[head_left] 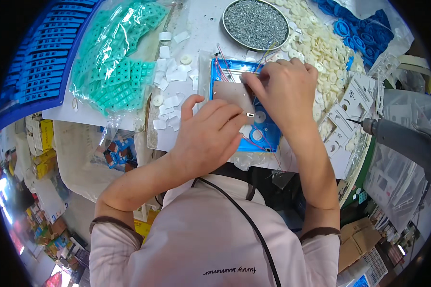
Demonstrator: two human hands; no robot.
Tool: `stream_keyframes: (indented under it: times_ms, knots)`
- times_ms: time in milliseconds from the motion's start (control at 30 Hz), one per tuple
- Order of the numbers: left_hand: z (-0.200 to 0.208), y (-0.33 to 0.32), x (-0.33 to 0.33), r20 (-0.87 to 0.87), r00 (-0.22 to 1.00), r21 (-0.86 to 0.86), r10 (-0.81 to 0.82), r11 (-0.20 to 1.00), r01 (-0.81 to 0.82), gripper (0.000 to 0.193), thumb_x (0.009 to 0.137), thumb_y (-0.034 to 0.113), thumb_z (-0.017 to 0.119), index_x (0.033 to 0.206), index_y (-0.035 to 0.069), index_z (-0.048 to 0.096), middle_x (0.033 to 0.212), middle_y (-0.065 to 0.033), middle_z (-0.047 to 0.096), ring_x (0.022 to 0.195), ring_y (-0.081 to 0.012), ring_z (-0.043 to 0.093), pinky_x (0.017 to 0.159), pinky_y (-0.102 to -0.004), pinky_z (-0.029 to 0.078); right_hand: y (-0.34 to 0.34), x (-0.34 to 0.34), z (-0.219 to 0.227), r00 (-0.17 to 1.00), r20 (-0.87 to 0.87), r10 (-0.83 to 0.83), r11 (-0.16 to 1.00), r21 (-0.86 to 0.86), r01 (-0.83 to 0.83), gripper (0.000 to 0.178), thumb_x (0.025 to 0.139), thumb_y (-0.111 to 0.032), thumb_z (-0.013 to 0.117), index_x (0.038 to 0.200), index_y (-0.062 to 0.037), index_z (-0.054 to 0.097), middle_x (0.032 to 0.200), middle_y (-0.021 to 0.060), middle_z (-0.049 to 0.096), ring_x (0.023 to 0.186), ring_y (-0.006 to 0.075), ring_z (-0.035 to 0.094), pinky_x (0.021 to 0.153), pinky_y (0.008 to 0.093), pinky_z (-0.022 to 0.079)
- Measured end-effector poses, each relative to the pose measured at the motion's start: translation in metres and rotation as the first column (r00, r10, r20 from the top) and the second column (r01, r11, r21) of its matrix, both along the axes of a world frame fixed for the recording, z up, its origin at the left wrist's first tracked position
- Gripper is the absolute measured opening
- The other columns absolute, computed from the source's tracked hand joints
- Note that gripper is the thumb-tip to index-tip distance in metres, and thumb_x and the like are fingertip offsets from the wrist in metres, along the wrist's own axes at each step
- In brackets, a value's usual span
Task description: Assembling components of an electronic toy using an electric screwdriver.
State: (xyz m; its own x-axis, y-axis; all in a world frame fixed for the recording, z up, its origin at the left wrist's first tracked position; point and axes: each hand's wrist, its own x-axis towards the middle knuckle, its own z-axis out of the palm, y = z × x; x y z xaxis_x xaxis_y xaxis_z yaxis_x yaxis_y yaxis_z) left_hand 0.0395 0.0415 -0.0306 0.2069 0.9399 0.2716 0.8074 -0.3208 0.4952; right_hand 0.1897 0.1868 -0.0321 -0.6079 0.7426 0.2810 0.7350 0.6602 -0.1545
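A blue plastic housing (268,134) lies in front of me with a thin grey-brown plate (231,93) over its left part. My left hand (208,134) rests across the near edge of this plate, thumb held apart and fingers reaching over it. At the plate's far right corner is my right hand (288,91), its fingers curled and the thumb pointing left. What it pinches, if anything, is hidden. Thin red wires (219,56) stick up at the housing's far left corner. A blue ring with a white centre (257,135) sits in its near part.
A round tray of small screws (256,24) stands beyond the housing. Cream discs (316,52) spread at the right, near white panels (352,103) and an electric screwdriver (392,136). White pieces (170,103), bagged green parts (115,71) and stacked blue parts (48,52) lie left.
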Motion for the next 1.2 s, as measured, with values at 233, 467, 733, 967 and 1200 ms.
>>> stream_keyframes:
  times_ms: [233, 467, 733, 967, 1200]
  knots:
    - [-0.017, -0.006, -0.005, 0.046, 0.997, 0.045, 0.054, 0.997, -0.057, 0.025, 0.083, 0.013, 0.075, 0.108, 0.014, 0.073, 0.119, -0.0008, 0.070, 0.112, -0.0181, 0.066, 0.113, -0.0549, 0.027, -0.010, -0.006, -0.001, 0.941, -0.336, -0.033, 0.959, -0.277, -0.065, 0.014, 0.082, -0.022, 0.077, 0.079, -0.0079, 0.074, 0.074, 0.0057, 0.070, 0.080, 0.0273, 0.064, 0.086, 0.0453, 0.041]
    - [-0.026, -0.001, -0.014, 0.088, 0.995, 0.137, 0.045, 0.989, -0.057, 0.023, 0.079, 0.012, 0.074, 0.102, 0.012, 0.073, 0.108, -0.0015, 0.072, 0.103, -0.0179, 0.068, 0.113, -0.0554, 0.036, -0.050, 0.009, -0.006, 0.937, -0.266, 0.225, 0.970, -0.027, -0.241, 0.028, 0.073, -0.009, 0.079, 0.100, -0.0114, 0.074, 0.103, 0.0001, 0.068, 0.097, 0.0250, 0.060, 0.097, 0.0489, 0.040]
    - [-0.022, 0.038, -0.035, 0.455, 0.890, 0.055, -0.007, 0.998, -0.020, 0.021, 0.084, 0.009, 0.068, 0.105, 0.009, 0.072, 0.100, -0.0045, 0.072, 0.096, -0.0257, 0.069, 0.097, -0.0483, 0.047, -0.079, 0.006, -0.005, 0.923, -0.290, 0.254, 0.943, -0.136, -0.303, 0.024, 0.072, -0.010, 0.079, 0.095, -0.0088, 0.075, 0.095, 0.0022, 0.064, 0.096, 0.0270, 0.059, 0.099, 0.0486, 0.040]
    - [-0.014, 0.039, -0.037, 0.148, 0.969, 0.079, -0.195, 0.980, 0.185, 0.024, 0.090, 0.014, 0.066, 0.113, 0.009, 0.069, 0.112, -0.0045, 0.070, 0.112, -0.0250, 0.065, 0.102, -0.0419, 0.046, -0.028, 0.030, 0.022, 0.849, -0.478, 0.225, 0.906, -0.217, -0.363, 0.021, 0.074, 0.003, 0.070, 0.094, -0.0052, 0.072, 0.104, 0.0115, 0.070, 0.096, 0.0314, 0.063, 0.084, 0.0402, 0.051]
    - [-0.022, 0.030, -0.037, 0.203, 0.953, 0.106, -0.227, 0.972, 0.209, 0.035, 0.087, 0.008, 0.070, 0.122, 0.005, 0.067, 0.121, -0.0119, 0.070, 0.115, -0.0320, 0.066, 0.103, -0.0507, 0.048, 0.029, 0.017, 0.020, 0.981, -0.117, 0.155, 0.978, -0.120, -0.169, 0.017, 0.084, -0.001, 0.075, 0.101, -0.0045, 0.074, 0.090, 0.0112, 0.071, 0.087, 0.0325, 0.065, 0.078, 0.0400, 0.053]
